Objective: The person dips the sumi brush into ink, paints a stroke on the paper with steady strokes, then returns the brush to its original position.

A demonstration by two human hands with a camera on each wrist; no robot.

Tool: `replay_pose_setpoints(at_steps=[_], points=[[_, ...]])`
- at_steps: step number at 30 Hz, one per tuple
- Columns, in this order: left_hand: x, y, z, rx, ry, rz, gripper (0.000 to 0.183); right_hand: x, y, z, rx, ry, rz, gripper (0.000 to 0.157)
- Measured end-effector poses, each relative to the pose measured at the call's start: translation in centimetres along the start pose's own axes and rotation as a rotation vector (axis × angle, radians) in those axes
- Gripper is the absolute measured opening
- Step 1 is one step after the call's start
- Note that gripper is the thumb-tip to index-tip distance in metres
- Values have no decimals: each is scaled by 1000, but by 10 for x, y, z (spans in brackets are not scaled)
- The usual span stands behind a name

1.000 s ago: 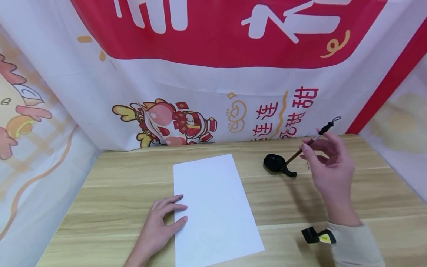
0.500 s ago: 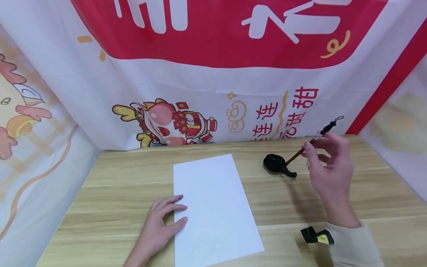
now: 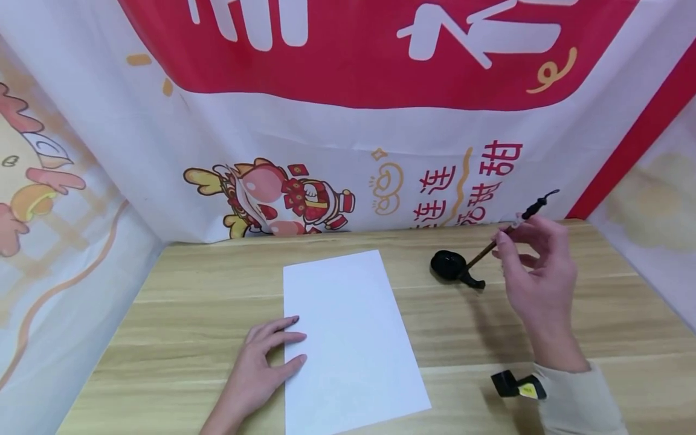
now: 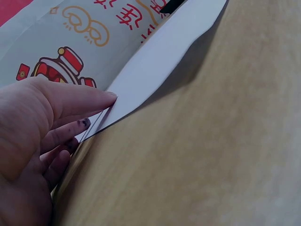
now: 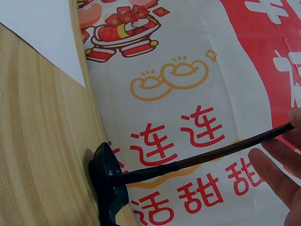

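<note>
Between the thumb and fingers of my right hand (image 3: 541, 284) is a brown writing brush (image 3: 484, 251) with a black end and a hanging loop. Its tip reaches into a small black ink dish (image 3: 447, 264) with a curved handle, as the right wrist view also shows. My left hand (image 3: 261, 365) rests on the left edge of a white sheet of paper (image 3: 348, 344), fingers spread and slightly bent. Dark smudges mark a fingertip (image 4: 85, 123) of that hand. The paper carries no visible marks, and part of it lifts off the wood in the left wrist view.
Everything lies on a wood-grain table (image 3: 179, 314). A printed red and white cloth (image 3: 348, 133) hangs directly behind it, with more cloth on both sides. A black strap-mounted device (image 3: 516, 385) with a yellow label sits at the right sleeve.
My right hand has shifted very slightly since a second ago, the brush leaning a bit differently while its tip stays at the dish. The left hand and paper have held still.
</note>
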State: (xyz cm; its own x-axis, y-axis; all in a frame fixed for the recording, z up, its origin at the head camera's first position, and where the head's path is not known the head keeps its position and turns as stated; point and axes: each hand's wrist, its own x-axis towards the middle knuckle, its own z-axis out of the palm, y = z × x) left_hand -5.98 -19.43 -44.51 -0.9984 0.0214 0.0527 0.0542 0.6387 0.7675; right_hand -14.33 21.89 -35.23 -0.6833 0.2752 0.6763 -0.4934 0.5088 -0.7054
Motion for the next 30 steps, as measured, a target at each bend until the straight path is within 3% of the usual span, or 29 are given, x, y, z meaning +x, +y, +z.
replay_pose_setpoints(at_steps=[13, 21, 30], points=[[2, 2, -1, -3, -13, 10, 29, -2, -3, -5, -7, -10, -7, 44], [2, 3, -2, 6, -3, 18, 29, 2, -3, -3, 80, 12, -32, 44], [2, 1, -1, 2, -12, -5, 29, 2, -4, -3, 43, 30, -15, 41]])
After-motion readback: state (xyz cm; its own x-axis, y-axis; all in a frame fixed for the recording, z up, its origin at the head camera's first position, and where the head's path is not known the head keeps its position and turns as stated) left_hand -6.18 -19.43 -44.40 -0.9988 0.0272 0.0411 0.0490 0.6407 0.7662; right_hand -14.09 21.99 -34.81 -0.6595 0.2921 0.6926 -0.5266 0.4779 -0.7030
